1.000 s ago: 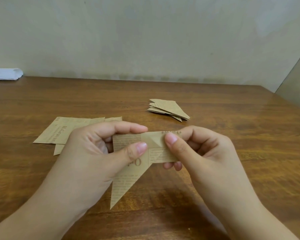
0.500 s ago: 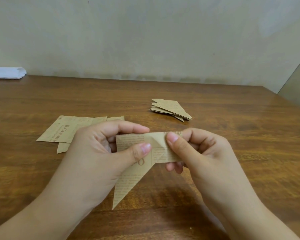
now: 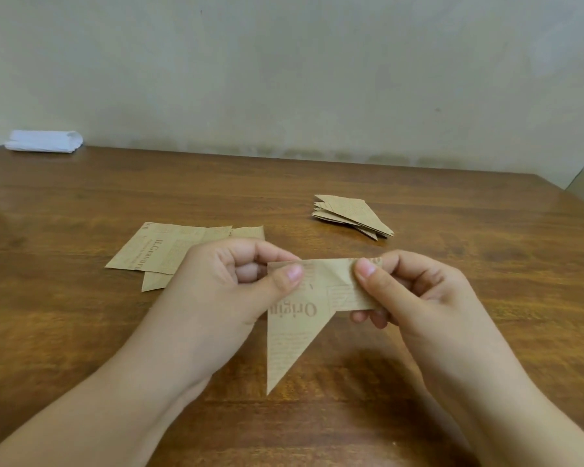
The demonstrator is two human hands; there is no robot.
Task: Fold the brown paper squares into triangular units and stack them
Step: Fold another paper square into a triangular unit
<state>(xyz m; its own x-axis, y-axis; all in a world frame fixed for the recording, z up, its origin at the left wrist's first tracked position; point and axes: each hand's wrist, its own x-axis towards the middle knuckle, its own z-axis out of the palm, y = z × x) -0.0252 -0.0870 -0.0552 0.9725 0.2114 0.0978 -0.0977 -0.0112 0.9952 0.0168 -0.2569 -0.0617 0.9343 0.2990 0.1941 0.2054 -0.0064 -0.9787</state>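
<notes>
I see both hands — left hand (image 3: 230, 281), right hand (image 3: 415, 291) — pinching the folded paper (image 3: 304, 318); its back is hidden.

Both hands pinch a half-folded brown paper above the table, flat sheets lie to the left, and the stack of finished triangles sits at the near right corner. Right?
Not quite. The head view shows the stack of finished triangles farther back, right of centre, beyond the hands, not at the near corner. The left hand and right hand do pinch the half-folded paper; flat sheets lie left.

wooden table (image 3: 452, 332), pale wall (image 3: 284, 62)
</notes>
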